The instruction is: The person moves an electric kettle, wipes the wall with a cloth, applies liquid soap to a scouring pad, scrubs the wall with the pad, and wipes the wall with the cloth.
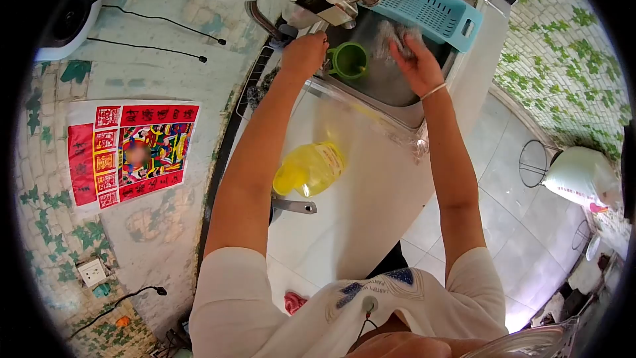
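Observation:
My left hand (304, 57) is closed beside the tap (334, 1), left of a green cup (351, 61); what its fingers grip is hidden. The cup stands in the metal sink (412, 114) with its mouth facing up, and its inside looks dark. Over the sink's right part, my right hand (419, 65) has its fingers curled against a silvery, fuzzy clump that looks like a steel wool scourer (391, 38). A light blue perforated basket (424, 3) sits along the sink's far edge, just beyond that hand.
On the white counter (358, 205) lies a yellow see-through bottle (311, 169), close to a grey handle (295, 206). A dark wire rack (252, 79) is by the wall at left. To the right, a white sack (583, 176) rests on the tiled floor (503, 205).

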A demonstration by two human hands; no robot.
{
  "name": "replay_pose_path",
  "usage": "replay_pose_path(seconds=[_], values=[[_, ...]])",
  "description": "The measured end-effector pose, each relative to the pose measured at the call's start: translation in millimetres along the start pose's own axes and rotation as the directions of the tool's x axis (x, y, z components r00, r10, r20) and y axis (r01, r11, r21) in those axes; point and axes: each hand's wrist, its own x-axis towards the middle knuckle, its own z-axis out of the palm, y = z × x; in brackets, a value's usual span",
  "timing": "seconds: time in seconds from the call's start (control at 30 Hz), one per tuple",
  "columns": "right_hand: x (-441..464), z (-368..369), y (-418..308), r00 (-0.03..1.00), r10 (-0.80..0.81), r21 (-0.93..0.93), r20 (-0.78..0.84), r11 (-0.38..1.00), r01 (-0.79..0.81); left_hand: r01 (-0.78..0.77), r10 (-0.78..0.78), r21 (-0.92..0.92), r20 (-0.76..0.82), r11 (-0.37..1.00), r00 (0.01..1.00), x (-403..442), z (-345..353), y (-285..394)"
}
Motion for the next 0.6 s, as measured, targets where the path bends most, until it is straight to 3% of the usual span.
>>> replay_pose_path(seconds=[0.03, 0.07, 0.1, 0.17, 0.23, 0.27, 0.33, 0.37, 0.4, 0.43, 0.47, 0.5, 0.53, 0.57, 0.6], values=[[14.9, -51.1, 11.2, 0.984, 0.023, -0.812, 0.177, 0.568, 0.133, 0.0, 0.001, -0.01, 0.007, 1.0, 1.0, -1.9, 1.4, 0.8], [17.7, -67.4, 13.2, 0.968, 0.105, -0.969, 0.228, 0.123, 0.215, 0.003, -0.002, -0.016, 0.01, 1.0, 1.0, -4.0, -1.2, -0.1], [20.2, -83.3, 15.3, 0.943, 0.186, -0.884, 0.277, -0.335, 0.326, 0.012, -0.012, -0.007, 0.002, 1.0, 1.0, -12.8, -9.3, 0.0], [-9.0, -86.4, 23.1, 1.0, 0.023, -1.0, 0.021, 0.012, 0.02, -0.184, 0.187, -0.186, -0.004, 0.965, 0.982, -47.8, -33.6, 4.9], [-25.9, -81.4, 31.6, 0.961, -0.005, -0.894, -0.275, 0.369, -0.254, -0.198, 0.187, -0.206, -0.074, 0.958, 0.98, -84.9, -66.3, 6.6], [-31.9, -67.6, 26.2, 0.933, 0.041, -0.702, -0.357, 0.647, -0.297, -0.232, 0.207, -0.232, -0.129, 0.945, 0.97, -108.6, -81.7, 8.8], [-40.0, -44.3, 13.8, 0.913, 0.039, -0.471, -0.407, 0.847, -0.247, -0.203, 0.166, -0.268, -0.155, 0.942, 0.974, -158.7, -116.3, 7.5], [-46.3, -37.6, 3.6, 0.95, 0.08, -0.522, -0.303, 0.82, -0.235, -0.193, 0.144, -0.312, -0.171, 0.93, 0.975, -188.4, -128.1, 4.2], [-48.1, -36.4, 0.1, 0.948, -0.028, -0.695, -0.317, 0.687, -0.213, -0.162, 0.108, -0.305, -0.184, 0.939, 0.977, -220.1, -136.6, -0.8], [-43.9, -46.4, -7.5, 0.972, -0.049, -0.86, -0.229, 0.478, -0.179, -0.133, 0.062, -0.356, -0.203, 0.925, 0.977, -252.7, -145.3, -6.3], [-25.9, -75.7, -14.3, 0.988, -0.144, -0.966, -0.048, 0.259, -0.01, -0.104, 0.012, -0.41, -0.222, 0.906, 0.975, -287.7, -151.4, -9.8], [-19.6, -81.5, -21.0, 0.956, -0.277, -0.97, -0.096, 0.243, -0.027, -0.044, -0.093, -0.498, -0.246, 0.866, 0.965, -323.7, -153.3, -9.5], [-72.0, -12.4, -23.2, 0.961, -0.216, -0.905, -0.175, 0.419, -0.071, -0.015, -0.133, -0.502, -0.258, 0.864, 0.957, -361.6, -152.8, -10.9], [-112.3, 35.0, -23.8, 0.97, -0.174, -0.883, -0.17, 0.463, -0.071, 0.012, -0.203, -0.572, -0.272, 0.82, 0.941, -401.2, -150.3, -13.3], [-139.4, 53.3, -22.0, 0.97, -0.234, -0.876, -0.064, 0.478, 0.058, 0.027, -0.266, -0.638, -0.282, 0.769, 0.922, -436.8, -145.0, -11.7]])
